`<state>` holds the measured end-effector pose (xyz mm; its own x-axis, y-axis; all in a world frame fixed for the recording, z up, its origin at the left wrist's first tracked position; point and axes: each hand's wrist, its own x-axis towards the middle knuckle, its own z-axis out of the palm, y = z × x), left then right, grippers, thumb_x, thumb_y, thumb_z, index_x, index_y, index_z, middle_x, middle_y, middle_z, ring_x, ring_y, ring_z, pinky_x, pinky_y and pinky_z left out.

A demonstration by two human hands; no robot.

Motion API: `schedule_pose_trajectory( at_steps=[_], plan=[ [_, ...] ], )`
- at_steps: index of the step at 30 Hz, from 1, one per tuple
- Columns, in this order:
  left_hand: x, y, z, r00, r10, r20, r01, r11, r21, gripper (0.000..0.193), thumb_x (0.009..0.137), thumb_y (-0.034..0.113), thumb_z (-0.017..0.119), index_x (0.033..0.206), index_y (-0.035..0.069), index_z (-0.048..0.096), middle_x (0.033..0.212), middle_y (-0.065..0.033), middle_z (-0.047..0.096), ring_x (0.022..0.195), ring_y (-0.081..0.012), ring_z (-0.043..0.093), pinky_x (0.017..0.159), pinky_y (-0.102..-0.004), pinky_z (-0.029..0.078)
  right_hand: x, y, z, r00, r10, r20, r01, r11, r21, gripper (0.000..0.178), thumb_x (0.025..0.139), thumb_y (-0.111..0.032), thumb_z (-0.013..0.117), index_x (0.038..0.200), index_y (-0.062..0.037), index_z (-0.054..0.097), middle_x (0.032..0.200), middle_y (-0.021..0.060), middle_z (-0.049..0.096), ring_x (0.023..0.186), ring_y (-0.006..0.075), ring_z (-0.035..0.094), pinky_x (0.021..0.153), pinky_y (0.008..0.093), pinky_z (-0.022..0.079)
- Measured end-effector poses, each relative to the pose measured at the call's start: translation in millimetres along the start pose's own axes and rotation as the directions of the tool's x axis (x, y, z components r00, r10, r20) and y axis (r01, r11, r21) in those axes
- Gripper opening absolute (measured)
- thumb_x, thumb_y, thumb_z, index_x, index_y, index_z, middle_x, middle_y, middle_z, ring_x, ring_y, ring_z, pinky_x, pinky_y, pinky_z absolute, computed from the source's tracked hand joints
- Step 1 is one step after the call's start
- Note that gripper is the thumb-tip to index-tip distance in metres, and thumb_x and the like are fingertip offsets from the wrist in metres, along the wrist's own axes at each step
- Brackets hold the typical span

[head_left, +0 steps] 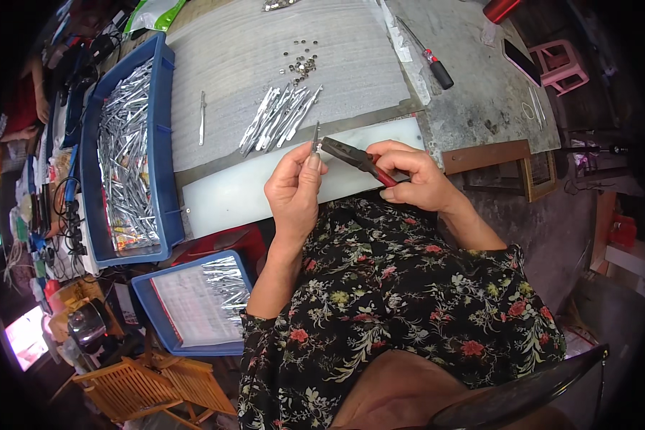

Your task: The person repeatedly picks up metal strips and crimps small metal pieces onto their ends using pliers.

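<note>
Between the thumb and fingers of my left hand (297,183) a slim silver metal strip (316,133) stands upright. My right hand (412,175) is wrapped round the red handles of a pair of pliers (351,154). The dark jaws of the pliers reach left to the strip, just above my left thumb; whether they grip it is too small to tell. Beyond my hands, a loose pile of similar metal strips (281,118) lies on a grey foam sheet (229,57). Several small round metal pieces (304,68) are scattered behind the pile. One single strip (202,118) lies apart to the left.
A white board (229,198) runs along the table's near edge. To the left stands a deep blue bin (166,143) full of metal strips; a second blue tray (154,315) sits lower. A screwdriver (437,68) and a phone (521,62) lie at the right.
</note>
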<state>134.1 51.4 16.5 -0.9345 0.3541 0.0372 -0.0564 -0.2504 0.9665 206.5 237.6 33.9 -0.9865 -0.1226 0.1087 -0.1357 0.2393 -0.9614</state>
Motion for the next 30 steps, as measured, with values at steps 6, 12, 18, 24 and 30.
schedule_pose_trajectory(
  at_steps=[6,12,18,24,30],
  plan=[
    [1.1,0.8,0.2,0.999,-0.037,0.033,0.036,0.999,0.028,0.022,0.085,0.008,0.051,0.103,-0.004,0.053,0.069,-0.0023,0.054,0.049,-0.0018,0.037,0.041,-0.0151,0.027,-2.3,-0.3,1.8,1.0,0.028,-0.015,-0.028,1.0,-0.001,0.021,0.057,-0.004,0.064,0.074,-0.0007,0.052,0.1,0.01,0.052,0.088,0.0188,0.051,0.076,0.0276,0.039],
    [0.1,0.8,0.0,0.996,-0.08,0.045,0.08,0.997,0.007,0.02,0.085,0.008,0.051,0.102,-0.002,0.055,0.07,0.0001,0.053,0.051,-0.0008,0.038,0.043,-0.0141,0.029,-2.7,-1.4,1.8,1.0,0.017,-0.013,-0.018,0.999,-0.029,0.02,0.057,-0.003,0.064,0.073,-0.0004,0.052,0.099,0.0105,0.052,0.088,0.0191,0.051,0.076,0.0281,0.04],
    [-0.9,-2.4,-0.1,0.997,-0.065,0.03,0.065,0.998,0.007,0.022,0.085,0.008,0.051,0.104,-0.004,0.053,0.069,-0.0018,0.053,0.048,-0.0013,0.036,0.04,-0.0145,0.025,-2.5,-0.8,4.0,1.0,-0.003,-0.024,0.001,0.994,-0.109,0.02,0.057,-0.003,0.064,0.072,-0.0003,0.051,0.097,0.0122,0.053,0.084,0.0214,0.053,0.072,0.0292,0.042],
    [-1.5,-1.0,1.6,1.0,-0.02,0.019,0.018,0.995,0.099,0.019,0.085,0.005,0.051,0.1,-0.003,0.056,0.072,0.0,0.054,0.059,-0.0042,0.046,0.053,-0.0161,0.038,-2.7,2.3,3.8,0.998,-0.065,-0.009,0.063,0.985,-0.159,0.019,0.057,-0.003,0.063,0.07,-0.0002,0.051,0.096,0.0144,0.052,0.082,0.0232,0.053,0.07,0.0297,0.042],
    [-5.1,-8.4,-1.1,0.997,0.071,-0.013,-0.067,0.974,0.218,0.019,0.083,0.004,0.052,0.1,-0.003,0.057,0.071,-0.0013,0.056,0.063,-0.0055,0.05,0.058,-0.0178,0.041,-0.4,-4.4,0.4,0.999,0.011,0.053,-0.005,0.993,-0.121,0.017,0.057,-0.002,0.062,0.069,0.0005,0.049,0.095,0.013,0.053,0.079,0.0209,0.052,0.068,0.029,0.042]
  ],
)
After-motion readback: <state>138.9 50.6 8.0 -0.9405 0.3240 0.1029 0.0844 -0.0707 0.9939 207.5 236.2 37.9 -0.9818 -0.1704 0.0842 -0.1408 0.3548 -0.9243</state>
